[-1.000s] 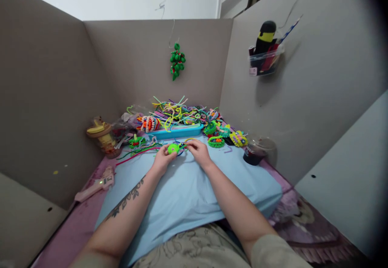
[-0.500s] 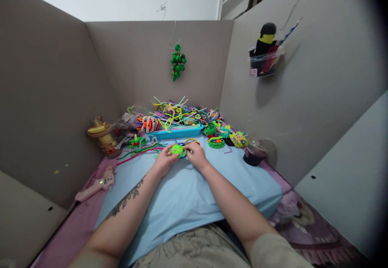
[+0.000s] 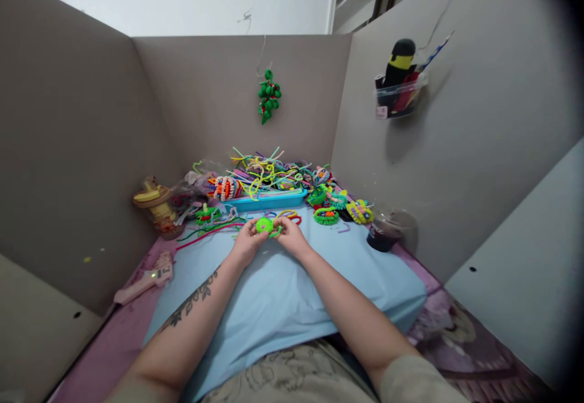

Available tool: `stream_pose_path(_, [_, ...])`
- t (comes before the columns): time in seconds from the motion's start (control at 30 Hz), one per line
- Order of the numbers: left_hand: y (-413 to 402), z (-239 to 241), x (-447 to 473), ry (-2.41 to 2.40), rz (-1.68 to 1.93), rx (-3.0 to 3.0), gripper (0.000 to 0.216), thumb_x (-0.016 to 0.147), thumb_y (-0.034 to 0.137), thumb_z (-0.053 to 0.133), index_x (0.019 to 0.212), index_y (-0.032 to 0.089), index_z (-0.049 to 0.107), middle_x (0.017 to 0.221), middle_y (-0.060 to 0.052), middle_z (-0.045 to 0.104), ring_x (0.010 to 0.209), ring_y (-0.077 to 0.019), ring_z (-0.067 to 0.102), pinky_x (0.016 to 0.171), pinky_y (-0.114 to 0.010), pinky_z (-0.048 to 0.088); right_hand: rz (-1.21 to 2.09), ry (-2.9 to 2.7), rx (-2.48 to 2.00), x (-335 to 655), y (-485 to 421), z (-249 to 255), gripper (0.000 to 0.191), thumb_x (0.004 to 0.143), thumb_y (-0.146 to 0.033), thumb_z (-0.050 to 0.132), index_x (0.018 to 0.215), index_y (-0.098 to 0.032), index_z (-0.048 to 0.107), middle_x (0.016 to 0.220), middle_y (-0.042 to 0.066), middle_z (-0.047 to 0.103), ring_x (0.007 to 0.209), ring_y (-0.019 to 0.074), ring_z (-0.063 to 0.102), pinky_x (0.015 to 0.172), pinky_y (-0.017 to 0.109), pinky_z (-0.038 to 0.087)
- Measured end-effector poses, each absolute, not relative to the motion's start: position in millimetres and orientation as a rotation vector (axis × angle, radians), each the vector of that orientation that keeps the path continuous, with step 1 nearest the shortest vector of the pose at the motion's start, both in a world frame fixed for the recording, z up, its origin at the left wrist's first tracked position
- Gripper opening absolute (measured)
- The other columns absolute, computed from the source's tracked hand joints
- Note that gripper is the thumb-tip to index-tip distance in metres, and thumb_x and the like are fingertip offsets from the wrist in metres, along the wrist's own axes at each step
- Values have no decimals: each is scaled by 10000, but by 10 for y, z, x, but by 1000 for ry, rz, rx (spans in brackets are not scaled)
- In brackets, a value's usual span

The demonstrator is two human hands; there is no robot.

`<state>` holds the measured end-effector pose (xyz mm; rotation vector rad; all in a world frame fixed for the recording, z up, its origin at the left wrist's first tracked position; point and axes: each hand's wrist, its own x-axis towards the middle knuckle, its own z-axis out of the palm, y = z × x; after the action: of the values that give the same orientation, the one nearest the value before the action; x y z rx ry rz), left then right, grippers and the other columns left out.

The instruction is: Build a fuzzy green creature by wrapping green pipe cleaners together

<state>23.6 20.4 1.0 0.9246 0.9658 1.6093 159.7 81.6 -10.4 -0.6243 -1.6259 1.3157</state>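
Taking the round green piece [image 3: 264,225] as the clock's centre: grey panels [image 3: 182,75] run from ten o'clock over twelve to three, the largest thing in sight. Blue cloth [image 3: 292,287], creased, spreads below at six. At twelve, a heaped tangle of coloured fuzzy stems [image 3: 260,169] lies behind and over a long blue tray [image 3: 274,200]. Pink glue gun [image 3: 148,282] lies at eight, a small green light showing on it. A clear container [image 3: 396,99] hangs on the right panel between one and two, a black-and-yellow object poking out. Tumbler [image 3: 159,211], yellow and brown, stands at nine; cup [image 3: 382,236] at three, dark in its lower part. Green leafy cluster [image 3: 269,96] hangs from a thin wire at twelve, well above the heap. Left hand [image 3: 247,242] grasps the round green piece between thumb and fingers, just above the cloth. Right hand [image 3: 291,236] is pinched on a green strand [image 3: 275,232] just beside the piece, at three; whether the two are joined is too small to tell. Orange-and-white ribbed piece [image 3: 225,188] sits between ten and eleven, green oval ring [image 3: 325,216] between two and three. Smallest noted: that strand, a thin line of green at the fingertips.
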Motion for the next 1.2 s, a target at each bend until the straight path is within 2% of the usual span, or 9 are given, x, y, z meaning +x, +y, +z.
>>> stream_pose_path(0.2, [204,5,250,922,1598,935,685,457,110,831,1063,177,517,961,-32,664,849,-153,625,794,-273,450,1364,-1506,-674,1594,837,-104,234,577,-168,553,807,-192,515,719,-27,568,589,117,562,572,240,481])
stream_pose_path(0.33, [214,21,256,970,1678,921,638,456,126,829,1019,165,533,924,-32,663,833,-150,623,800,-270,443,1280,-1452,-717,1607,815,-67,312,590,-141,483,895,-184,532,828,7,603,613,111,596,599,236,500])
stream_pose_path(0.43, [224,39,241,1017,1755,896,605,455,158,830,985,167,539,881,-23,660,799,-149,618,768,-263,440,1229,-1417,-776,1603,827,-83,318,577,-134,468,885,-183,527,878,20,618,616,112,609,607,244,512])
stream_pose_path(0.63, [235,60,194,983,1827,797,600,464,176,833,978,184,524,850,4,648,755,-123,606,740,-247,432,1459,-1498,-728,1608,811,-81,209,562,-142,525,759,-169,589,770,17,652,629,146,637,626,275,516])
stream_pose_path(0.9, [257,23,199,977,1854,756,595,451,167,834,953,187,515,810,21,636,714,-105,595,704,-234,431,1690,-1643,-590,1630,676,-22,224,553,-149,573,766,-159,642,668,-28,637,562,99,609,552,214,459])
stream_pose_path(1.2, [273,1,156,956,1877,696,512,455,163,836,860,173,523,752,29,612,681,-98,587,694,-236,456,1746,-1741,-527,1691,713,-66,209,563,-144,546,745,-158,647,704,-11,670,559,93,606,550,208,456])
